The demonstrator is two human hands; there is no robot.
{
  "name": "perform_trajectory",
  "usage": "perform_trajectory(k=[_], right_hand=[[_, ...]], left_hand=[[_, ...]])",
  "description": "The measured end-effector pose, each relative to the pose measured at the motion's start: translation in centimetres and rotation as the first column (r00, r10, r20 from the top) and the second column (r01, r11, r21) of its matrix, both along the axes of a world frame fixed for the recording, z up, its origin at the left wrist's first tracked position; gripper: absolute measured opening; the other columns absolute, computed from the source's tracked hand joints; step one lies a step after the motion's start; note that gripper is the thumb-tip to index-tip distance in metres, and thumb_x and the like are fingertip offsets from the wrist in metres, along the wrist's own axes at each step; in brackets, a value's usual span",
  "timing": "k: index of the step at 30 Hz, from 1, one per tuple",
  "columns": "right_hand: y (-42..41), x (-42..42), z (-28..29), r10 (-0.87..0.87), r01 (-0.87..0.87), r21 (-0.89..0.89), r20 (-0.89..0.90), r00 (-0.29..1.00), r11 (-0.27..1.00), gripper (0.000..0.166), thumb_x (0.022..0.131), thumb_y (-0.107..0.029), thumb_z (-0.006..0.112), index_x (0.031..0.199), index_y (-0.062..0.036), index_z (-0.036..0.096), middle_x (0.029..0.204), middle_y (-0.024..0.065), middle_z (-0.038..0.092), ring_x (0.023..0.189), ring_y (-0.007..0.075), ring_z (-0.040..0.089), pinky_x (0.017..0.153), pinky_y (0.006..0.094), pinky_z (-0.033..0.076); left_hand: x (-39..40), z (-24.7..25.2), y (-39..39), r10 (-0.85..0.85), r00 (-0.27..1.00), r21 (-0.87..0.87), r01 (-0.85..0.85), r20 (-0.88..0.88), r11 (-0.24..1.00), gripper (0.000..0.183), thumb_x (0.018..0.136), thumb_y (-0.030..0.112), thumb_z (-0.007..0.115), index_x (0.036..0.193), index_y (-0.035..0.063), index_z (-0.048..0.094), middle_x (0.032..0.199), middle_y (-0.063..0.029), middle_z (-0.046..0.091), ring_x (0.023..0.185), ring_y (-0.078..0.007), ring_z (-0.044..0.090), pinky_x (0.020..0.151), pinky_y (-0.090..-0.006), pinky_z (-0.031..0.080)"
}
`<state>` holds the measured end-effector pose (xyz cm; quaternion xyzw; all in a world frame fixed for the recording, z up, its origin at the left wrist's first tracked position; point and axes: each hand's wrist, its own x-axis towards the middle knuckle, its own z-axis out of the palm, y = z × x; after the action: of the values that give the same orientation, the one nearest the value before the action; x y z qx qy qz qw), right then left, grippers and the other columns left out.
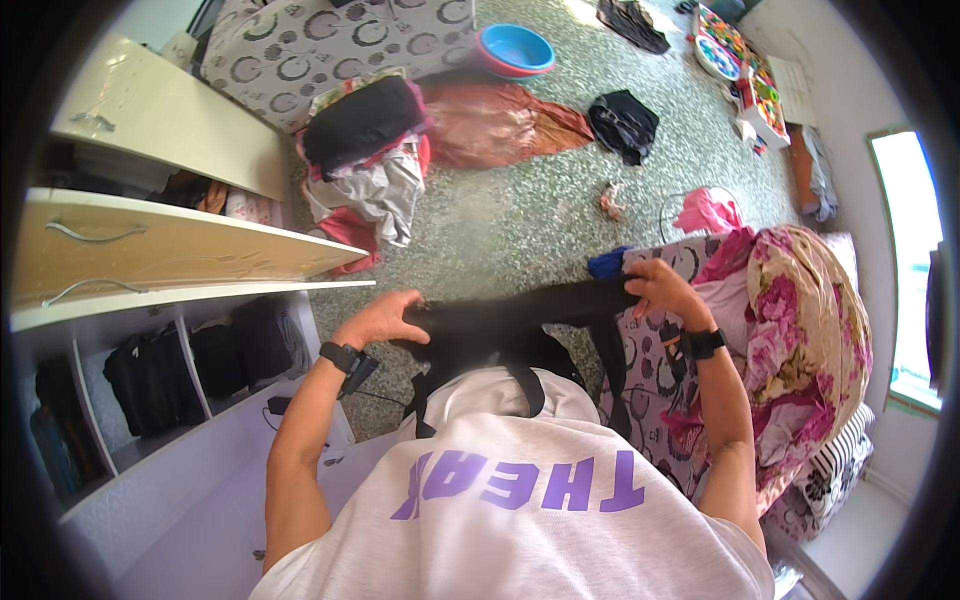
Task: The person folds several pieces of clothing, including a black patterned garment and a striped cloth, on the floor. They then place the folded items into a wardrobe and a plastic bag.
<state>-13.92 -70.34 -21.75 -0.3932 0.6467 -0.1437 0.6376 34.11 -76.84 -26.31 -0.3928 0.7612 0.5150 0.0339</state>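
Observation:
A black garment (495,319) stretches across in front of my waist, its middle blurred. My left hand (382,319) holds its left end, with the thumb and fingers on either side of the cloth. At the opposite end, the fingers of my right hand (664,289) grip the upper corner. A narrow black strip hangs down below the right hand, beside the patterned bed edge. Both wrists wear dark bands with small devices.
An open cabinet drawer (172,240) and compartments with dark folded clothes (150,382) flank my left. Piled clothes (367,150), an orange cloth (495,124), a black garment (624,126) and nested basins (517,49) lie ahead. Floral bedding (806,330) is heaped at right.

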Motion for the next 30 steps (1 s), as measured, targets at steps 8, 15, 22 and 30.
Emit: perform_trajectory(k=[8,15,22,30], right_hand=[[-3.7,-3.9,-2.8,-0.237,0.178,-0.333,-0.146,0.960,0.926,0.022,0.087,-0.012,0.061,0.099,0.0067,0.060,0.078,0.0061,0.063,0.063,0.0174,0.068,0.052,0.0256,0.053],[-12.3,-11.6,-4.9,-0.429,0.245,-0.623,-0.162,0.888,0.742,0.022,0.087,-0.013,0.060,0.097,0.0065,0.063,0.076,0.0065,0.063,0.065,0.0148,0.067,0.055,0.0255,0.052],[-14.0,-13.5,-4.5,-0.560,0.083,-0.819,-0.310,0.768,0.568,0.019,0.084,-0.011,0.061,0.096,0.0020,0.068,0.076,0.0120,0.070,0.072,0.0171,0.067,0.068,0.0305,0.051],[-8.1,-11.7,-24.4,-0.456,-0.088,-0.758,-0.477,0.751,0.647,0.027,0.070,0.008,0.059,0.094,-0.0029,0.061,0.092,0.0166,0.063,0.091,0.0375,0.061,0.081,0.0407,0.049]], left_hand=[[-1.9,-5.8,-7.4,0.071,0.997,-0.648,-0.072,-0.027,0.758,0.017,0.068,0.000,0.057,0.085,0.0012,0.057,0.082,-0.0217,0.060,0.087,-0.0424,0.058,0.072,-0.0512,0.045],[-9.9,-2.6,-20.8,0.260,0.936,-0.605,-0.351,-0.236,0.715,0.013,0.072,0.006,0.062,0.084,0.0040,0.066,0.085,-0.0201,0.064,0.085,-0.0398,0.061,0.074,-0.0444,0.048],[-13.8,-1.3,-27.0,0.193,0.920,-0.775,-0.392,-0.342,0.496,0.013,0.074,-0.006,0.056,0.082,0.0032,0.050,0.080,-0.0142,0.053,0.077,-0.0366,0.056,0.067,-0.0407,0.044],[-14.9,-19.9,-22.8,-0.054,0.988,-0.799,-0.087,-0.148,0.594,0.025,0.066,-0.012,0.048,0.085,0.0041,0.051,0.086,-0.0145,0.048,0.087,-0.0371,0.054,0.072,-0.0461,0.044]])
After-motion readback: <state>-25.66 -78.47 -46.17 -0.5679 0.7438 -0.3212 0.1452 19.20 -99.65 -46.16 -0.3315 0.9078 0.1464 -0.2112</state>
